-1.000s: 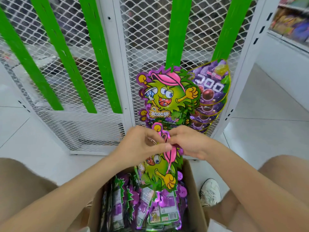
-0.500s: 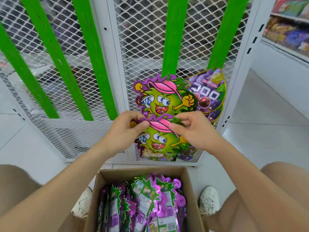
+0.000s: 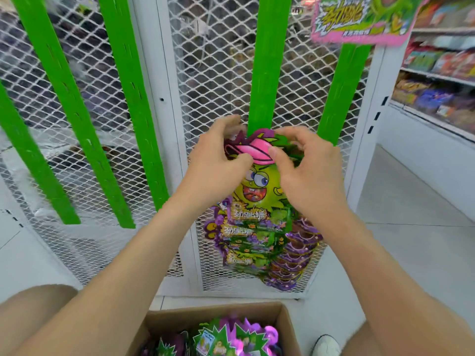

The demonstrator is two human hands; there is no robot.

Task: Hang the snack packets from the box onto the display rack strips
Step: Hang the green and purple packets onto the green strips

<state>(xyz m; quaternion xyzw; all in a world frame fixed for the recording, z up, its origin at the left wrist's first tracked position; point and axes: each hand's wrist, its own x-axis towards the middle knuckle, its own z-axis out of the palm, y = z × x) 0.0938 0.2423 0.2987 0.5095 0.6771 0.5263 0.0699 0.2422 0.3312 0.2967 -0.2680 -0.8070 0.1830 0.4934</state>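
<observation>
Green strips, left: three slotted strips slant down the mesh, and all three are bare.
White mesh rack: wire-mesh panels sit between white uprights on a pale tiled floor. The shapes behind the mesh are too dim to make out.
Cardboard box: open, at the bottom edge of the view between the person's knees and just in front of the rack's foot.
Boxed packets: green and purple packets stand on edge inside the box, packed close together.
Left hand: raised to the rack, with thumb in front and fingers behind, pinching the upper left edge of the snack packet.
Snack packet: a green cartoon face with a pink cap. Both hands hold it upright, its top edge against the lower end of the middle strip. Whether it is hooked on cannot be told.
Middle strip: green, nearly vertical and bare above the hands.
Hung packets: several of the same green kind overlap in a column below the held one.
Right hand: thumb lies on the pink cap and the fingers curl over the packet's top right corner, pinching it.
Purple packets: an overlapping column just right of the green ones.
Right strip: green, leaning slightly, with a header card above it.
Store shelves: on the far right, stocked with blurred goods.
White shoe: on the floor beside the box's right wall.
</observation>
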